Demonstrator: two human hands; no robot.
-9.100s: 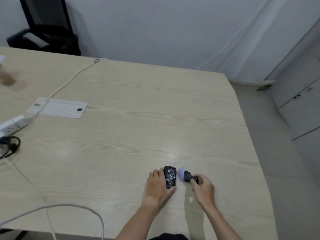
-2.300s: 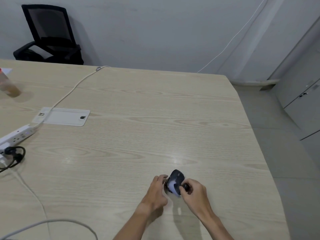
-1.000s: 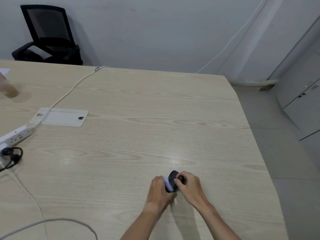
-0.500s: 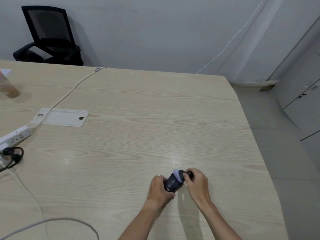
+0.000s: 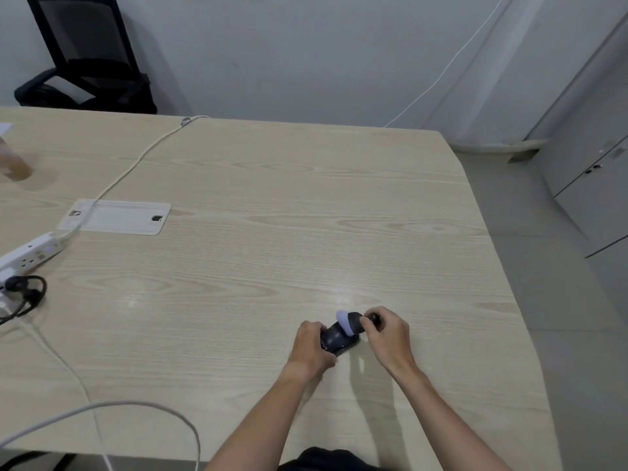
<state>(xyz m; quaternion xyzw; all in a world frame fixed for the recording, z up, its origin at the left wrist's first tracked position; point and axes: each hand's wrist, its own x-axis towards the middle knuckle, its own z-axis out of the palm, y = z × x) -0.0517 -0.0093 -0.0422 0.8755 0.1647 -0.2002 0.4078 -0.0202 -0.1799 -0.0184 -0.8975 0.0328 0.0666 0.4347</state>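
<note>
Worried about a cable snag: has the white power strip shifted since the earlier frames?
No. The power strip still lies off the near-left corner of the cable hatch, as before.

A pale wood-grain table [image 5: 272, 205] fills most of the view — light glares softly on its near right part. Beyond its far edge rises a plain whitish wall [image 5: 289, 52] (a thin white cable [image 5: 443, 71] runs up it), with a black mesh chair [image 5: 85, 59] at the far left. Right of the table: grey floor [image 5: 530, 266] and grey cabinets [image 5: 598, 185].
</note>
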